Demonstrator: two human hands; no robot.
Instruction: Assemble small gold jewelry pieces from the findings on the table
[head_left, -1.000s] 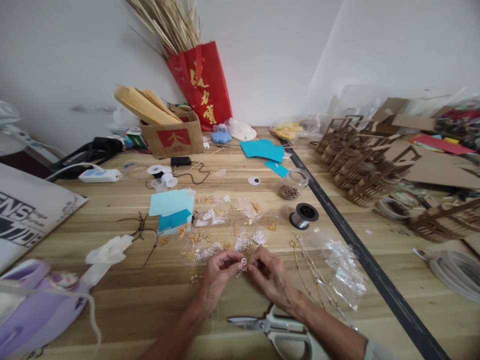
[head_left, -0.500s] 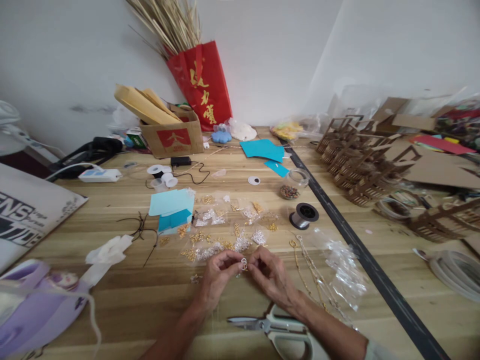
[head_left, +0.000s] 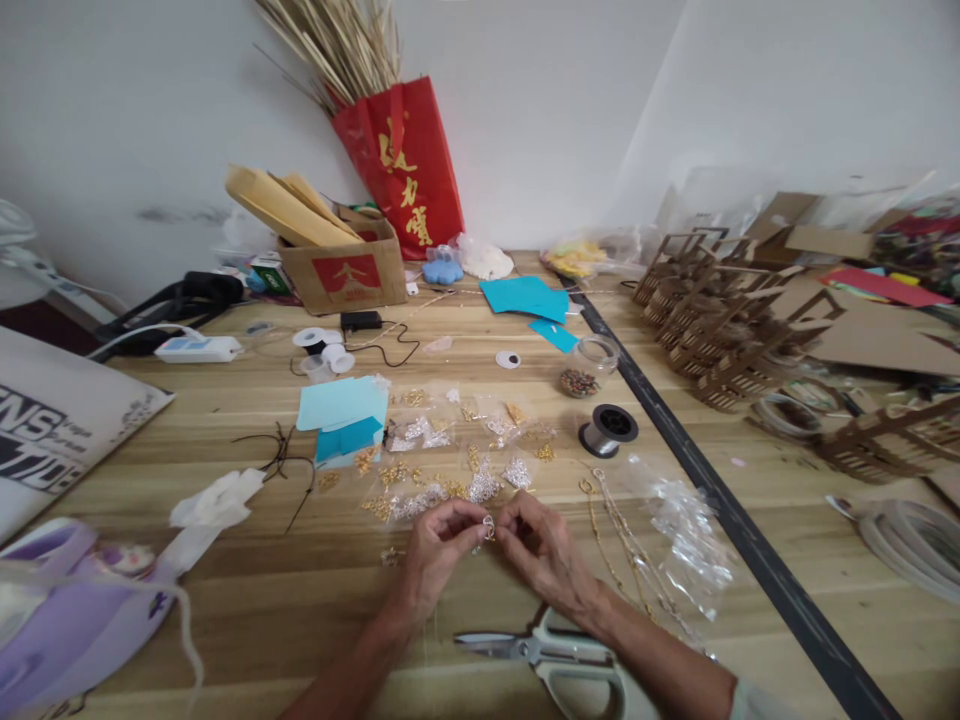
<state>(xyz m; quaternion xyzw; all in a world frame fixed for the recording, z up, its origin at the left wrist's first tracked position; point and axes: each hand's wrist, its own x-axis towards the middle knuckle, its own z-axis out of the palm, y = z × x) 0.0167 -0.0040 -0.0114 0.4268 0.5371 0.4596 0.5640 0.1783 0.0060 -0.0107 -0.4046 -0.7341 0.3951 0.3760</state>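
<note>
A small silvery metal charm (head_left: 489, 527) sits between the fingertips of my two hands, just above the table. My left hand (head_left: 441, 545) pinches it from the left. Close against its other side, my right hand (head_left: 546, 550) is closed with thumb and forefinger together; whether it grips the charm or a fine thread is too small to see. Beyond my hands lie piles of silver beads (head_left: 484, 486) and gold beads (head_left: 394, 473). Scissors (head_left: 536, 648) rest under my right forearm. Gold and silver chains (head_left: 622, 530) lie to the right of it.
A wire spool (head_left: 609, 432) and a glass jar (head_left: 589, 368) stand right of the beads. Clear plastic packets (head_left: 690, 540) lie by a black strip (head_left: 720, 505). Brown wooden baskets (head_left: 720, 330) fill the right side. A purple iron-like appliance (head_left: 67, 620) is at the left.
Both hands stay almost in place, still closed around the charm. The charm has turned very slightly; the view has shifted a little.
</note>
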